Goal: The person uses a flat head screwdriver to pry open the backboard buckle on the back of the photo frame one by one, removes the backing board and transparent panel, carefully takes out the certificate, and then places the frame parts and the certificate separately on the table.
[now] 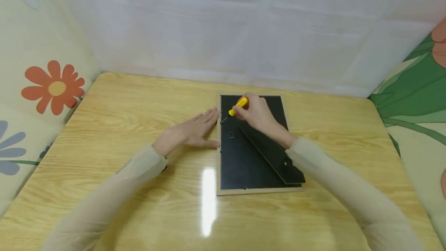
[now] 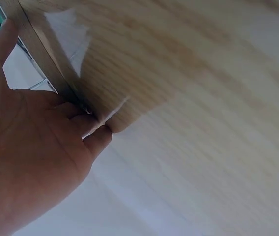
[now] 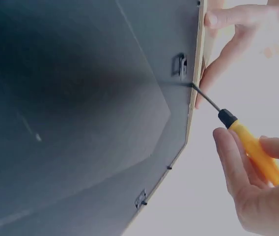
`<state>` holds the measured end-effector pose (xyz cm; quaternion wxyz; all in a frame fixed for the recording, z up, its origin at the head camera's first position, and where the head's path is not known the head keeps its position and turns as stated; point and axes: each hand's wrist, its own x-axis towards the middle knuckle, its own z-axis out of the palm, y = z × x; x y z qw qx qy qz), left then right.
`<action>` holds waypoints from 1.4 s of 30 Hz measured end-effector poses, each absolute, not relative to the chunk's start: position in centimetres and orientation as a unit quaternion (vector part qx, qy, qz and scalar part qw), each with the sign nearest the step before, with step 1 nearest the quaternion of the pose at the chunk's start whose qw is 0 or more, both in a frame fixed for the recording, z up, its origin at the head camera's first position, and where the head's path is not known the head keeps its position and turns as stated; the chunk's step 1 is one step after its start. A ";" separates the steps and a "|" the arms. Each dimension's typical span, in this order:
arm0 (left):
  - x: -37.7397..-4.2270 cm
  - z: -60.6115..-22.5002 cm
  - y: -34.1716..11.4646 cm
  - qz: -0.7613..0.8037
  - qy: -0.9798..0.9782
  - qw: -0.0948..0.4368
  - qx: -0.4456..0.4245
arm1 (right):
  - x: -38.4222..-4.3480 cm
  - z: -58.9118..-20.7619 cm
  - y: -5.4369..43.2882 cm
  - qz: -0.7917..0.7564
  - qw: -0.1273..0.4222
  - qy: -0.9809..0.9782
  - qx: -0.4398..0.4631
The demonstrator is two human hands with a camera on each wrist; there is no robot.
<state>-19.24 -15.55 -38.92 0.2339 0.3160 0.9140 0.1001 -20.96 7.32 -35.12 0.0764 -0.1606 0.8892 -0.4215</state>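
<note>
A picture frame [image 1: 230, 169] with a black back and a thin pale wooden rim lies face down on the table. Its black easel stand [image 1: 278, 158] slants across the back, partly raised. My right hand [image 1: 258, 114] grips a yellow-handled screwdriver [image 3: 255, 150] between thumb and fingers. In the right wrist view the screwdriver's tip touches the inner edge of the rim, close to a metal hanger [image 3: 182, 66]. My left hand [image 1: 191, 131], fingers straight and thumb spread, rests along the frame's left side; the left wrist view shows this hand [image 2: 36, 147] from the palm side.
The wood-grain table [image 1: 139, 107] extends around the frame, with a bright reflection in front. Small dark tabs [image 3: 169, 167] and a second metal hanger [image 3: 140, 198] sit along the frame's edges. A white cloth [image 1: 223, 30] hangs behind; flower-patterned panels [image 1: 52, 88] flank the sides.
</note>
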 end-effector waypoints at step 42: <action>-17.4 -39.5 -14.7 0.130 0.895 0.187 0.383 | -20.5 -34.7 10.2 -0.533 0.119 0.823 -0.157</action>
